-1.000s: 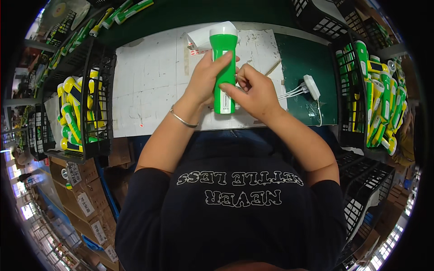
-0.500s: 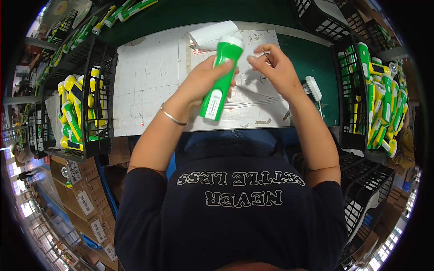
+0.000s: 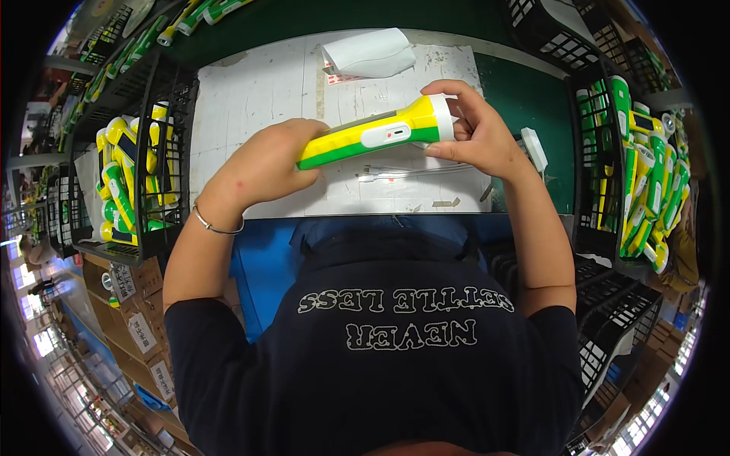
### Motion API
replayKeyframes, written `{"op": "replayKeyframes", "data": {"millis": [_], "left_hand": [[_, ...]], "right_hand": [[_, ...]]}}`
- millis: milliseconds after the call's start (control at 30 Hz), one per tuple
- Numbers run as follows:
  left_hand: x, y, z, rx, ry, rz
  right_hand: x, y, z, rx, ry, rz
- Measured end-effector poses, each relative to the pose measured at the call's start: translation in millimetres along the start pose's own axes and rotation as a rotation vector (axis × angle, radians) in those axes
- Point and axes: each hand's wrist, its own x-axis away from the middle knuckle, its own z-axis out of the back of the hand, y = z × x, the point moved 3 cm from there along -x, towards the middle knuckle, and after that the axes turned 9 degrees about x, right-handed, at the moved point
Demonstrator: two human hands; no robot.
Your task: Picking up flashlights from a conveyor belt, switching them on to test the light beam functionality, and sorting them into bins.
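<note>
Between my two hands is a yellow and green flashlight (image 3: pixel 380 135), lying crosswise above the white work surface with its white head toward the right. My left hand (image 3: pixel 277 161) is wrapped round its tail end. At the head, my right hand (image 3: pixel 479 133) grips the white rim between thumb and fingers. A white oval panel with a small red dot and a dark slot faces me on the flashlight's side. White cables (image 3: pixel 426 171) lie on the surface just below it.
A rolled white sheet (image 3: pixel 372 53) lies at the back of the white board (image 3: pixel 251 99). Black crates full of flashlights stand at the left (image 3: pixel 163 76) and right (image 3: pixel 593 228). A white block-shaped piece (image 3: pixel 534 148) is beside my right wrist.
The flashlight has turned from nearly upright to crosswise, showing its yellow side. My left hand has moved left to its tail, and my right hand has closed on its head.
</note>
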Motion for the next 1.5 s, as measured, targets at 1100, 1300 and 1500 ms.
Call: {"op": "replayKeyframes", "data": {"millis": [1100,1300,1500], "left_hand": [[-42,4,-67,0.17,0.571,-0.003],[-44,3,-68,0.235,0.484,-0.011],[-42,4,-72,0.226,0.509,-0.003]], "right_hand": [[-25,42,-32,-0.182,0.182,-0.251],[-26,43,-29,-0.052,0.157,-0.186],[-28,45,-26,-0.13,0.146,-0.27]]}}
